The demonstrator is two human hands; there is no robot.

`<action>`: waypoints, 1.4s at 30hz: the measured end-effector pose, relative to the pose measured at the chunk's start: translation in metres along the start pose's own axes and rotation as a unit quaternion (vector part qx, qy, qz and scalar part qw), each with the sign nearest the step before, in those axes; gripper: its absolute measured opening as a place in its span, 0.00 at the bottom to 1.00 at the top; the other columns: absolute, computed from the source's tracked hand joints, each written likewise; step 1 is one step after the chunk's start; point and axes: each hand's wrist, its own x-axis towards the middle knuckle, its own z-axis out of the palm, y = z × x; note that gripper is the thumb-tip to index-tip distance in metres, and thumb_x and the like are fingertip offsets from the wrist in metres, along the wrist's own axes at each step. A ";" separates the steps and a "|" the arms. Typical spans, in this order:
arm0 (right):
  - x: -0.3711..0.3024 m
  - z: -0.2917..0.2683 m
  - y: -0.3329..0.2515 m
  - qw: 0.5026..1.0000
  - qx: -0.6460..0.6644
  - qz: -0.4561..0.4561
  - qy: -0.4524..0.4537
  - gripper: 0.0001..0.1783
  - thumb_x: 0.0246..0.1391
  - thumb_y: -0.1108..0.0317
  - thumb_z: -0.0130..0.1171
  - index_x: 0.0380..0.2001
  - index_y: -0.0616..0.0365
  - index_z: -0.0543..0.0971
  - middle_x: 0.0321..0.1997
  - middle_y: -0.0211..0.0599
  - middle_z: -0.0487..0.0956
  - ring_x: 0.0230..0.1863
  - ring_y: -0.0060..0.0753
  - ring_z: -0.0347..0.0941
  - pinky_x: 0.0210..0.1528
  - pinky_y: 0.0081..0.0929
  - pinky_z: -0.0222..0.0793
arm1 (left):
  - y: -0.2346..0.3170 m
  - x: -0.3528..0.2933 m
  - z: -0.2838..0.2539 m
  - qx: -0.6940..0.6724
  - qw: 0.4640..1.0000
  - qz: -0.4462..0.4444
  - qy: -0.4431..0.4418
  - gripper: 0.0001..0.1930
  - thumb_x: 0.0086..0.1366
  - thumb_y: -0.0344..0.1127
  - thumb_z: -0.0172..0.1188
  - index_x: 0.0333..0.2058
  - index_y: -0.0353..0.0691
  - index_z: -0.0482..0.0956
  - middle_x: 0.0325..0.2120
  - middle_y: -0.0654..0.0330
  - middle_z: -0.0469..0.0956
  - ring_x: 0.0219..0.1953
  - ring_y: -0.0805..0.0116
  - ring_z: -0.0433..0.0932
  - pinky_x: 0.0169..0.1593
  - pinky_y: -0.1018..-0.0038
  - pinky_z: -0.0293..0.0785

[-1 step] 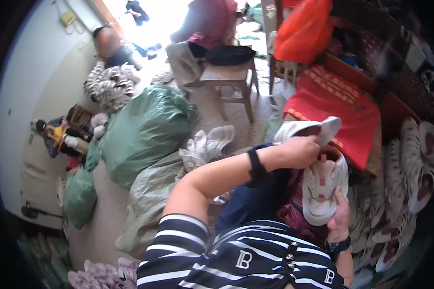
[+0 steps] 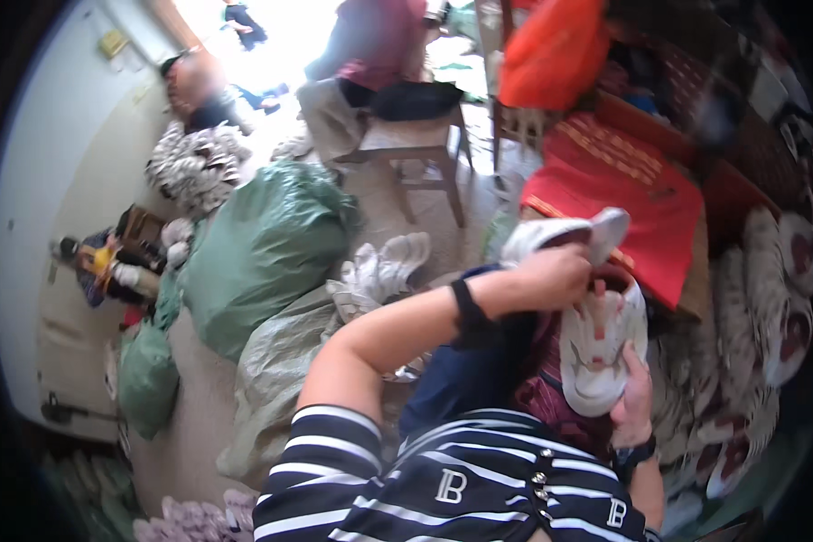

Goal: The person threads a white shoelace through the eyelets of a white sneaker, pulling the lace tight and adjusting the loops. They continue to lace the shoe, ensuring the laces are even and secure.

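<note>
My right hand (image 2: 634, 397) is closed around the toe and outer side of a white sneaker (image 2: 596, 357) with pinkish-red trim, its collar pointing away from me. The shoe rests near my lap, over dark red patterned cloth (image 2: 548, 397). Just beyond it, my left hand (image 2: 556, 278) has its fingers curled together at the sneaker's collar; what they pinch, if anything, is hidden. A second white shoe (image 2: 535, 237) with a dark red lining lies directly behind the left hand, at the edge of a red cloth (image 2: 646, 212). Whether that hand touches the second shoe is unclear.
Rows of stacked white shoes (image 2: 741, 316) stand on the right. Left of my arm are white shoes (image 2: 379, 271), a pale sack (image 2: 275, 370) and a big green bag (image 2: 262, 253). Farther off stand a wooden stool (image 2: 411, 135) and an orange-red bag (image 2: 551, 59). People are near the bright doorway.
The whole view has shifted slightly, so everything sits a little farther left and higher. Both hands keep their places on and beside the sneaker.
</note>
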 end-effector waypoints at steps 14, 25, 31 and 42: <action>-0.003 0.004 0.001 0.999 0.027 -0.010 -0.018 0.25 0.70 0.66 0.51 0.66 0.61 0.66 0.63 0.41 0.75 0.61 0.37 0.73 0.64 0.39 0.70 | 0.043 -0.036 -0.051 -0.491 0.856 -0.144 -0.073 0.16 0.74 0.39 0.56 0.53 0.36 0.80 0.38 0.66 0.79 0.42 0.80 0.75 0.47 0.78 0.71; -0.003 -0.004 0.001 0.995 0.100 -0.004 -0.021 0.24 0.70 0.65 0.50 0.67 0.57 0.66 0.61 0.39 0.76 0.61 0.37 0.75 0.65 0.41 0.70 | -0.030 -0.068 -0.013 0.006 0.951 -0.236 0.201 0.32 0.62 0.34 0.60 0.65 0.36 0.64 0.58 0.41 0.71 0.59 0.50 0.72 0.62 0.62 0.68; -0.017 -0.011 -0.005 0.992 0.124 -0.027 -0.005 0.26 0.70 0.63 0.51 0.67 0.59 0.66 0.61 0.40 0.76 0.61 0.38 0.74 0.65 0.41 0.69 | -0.071 -0.034 -0.034 -0.215 0.907 -0.196 0.304 0.24 0.63 0.27 0.42 0.57 0.29 0.72 0.50 0.49 0.76 0.52 0.59 0.74 0.58 0.68 0.68; -0.023 -0.025 -0.016 0.992 0.119 -0.026 0.031 0.25 0.71 0.62 0.50 0.66 0.61 0.66 0.61 0.43 0.76 0.61 0.39 0.75 0.64 0.42 0.71 | -0.058 0.050 0.001 -0.048 0.938 -0.153 0.306 0.20 0.71 0.39 0.57 0.54 0.30 0.74 0.45 0.48 0.75 0.44 0.65 0.76 0.50 0.70 0.73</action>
